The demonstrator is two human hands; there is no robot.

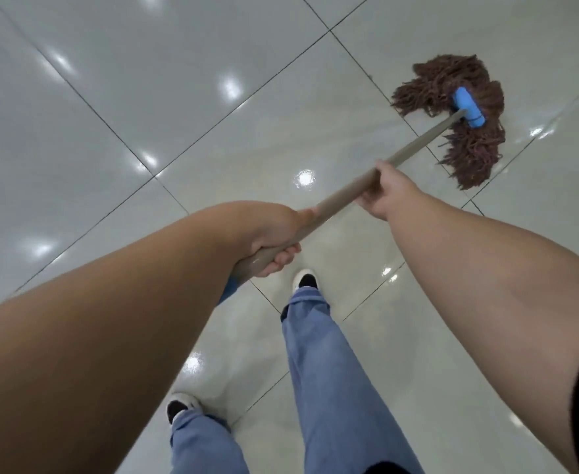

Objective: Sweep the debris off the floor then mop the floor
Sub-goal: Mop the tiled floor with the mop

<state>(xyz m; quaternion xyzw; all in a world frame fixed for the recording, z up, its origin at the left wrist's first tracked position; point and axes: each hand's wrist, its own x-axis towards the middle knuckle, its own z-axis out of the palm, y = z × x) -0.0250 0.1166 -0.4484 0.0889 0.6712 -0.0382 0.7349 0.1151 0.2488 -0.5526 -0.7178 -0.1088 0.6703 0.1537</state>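
A mop with a brown string head (459,114) and a blue plastic clamp (468,106) lies spread flat on the glossy white tiled floor (144,97) at the upper right. Its tan handle (414,145) slants down and left toward me. My right hand (382,193) grips the handle near its middle. My left hand (274,237) grips the handle lower down, close to its blue end cap (228,290), which peeks out under my forearm. No debris shows on the tiles.
My legs in blue jeans and two black-and-white shoes (305,280) stand on the tiles below the handle. Dark grout lines cross the floor diagonally, and ceiling lights reflect off it.
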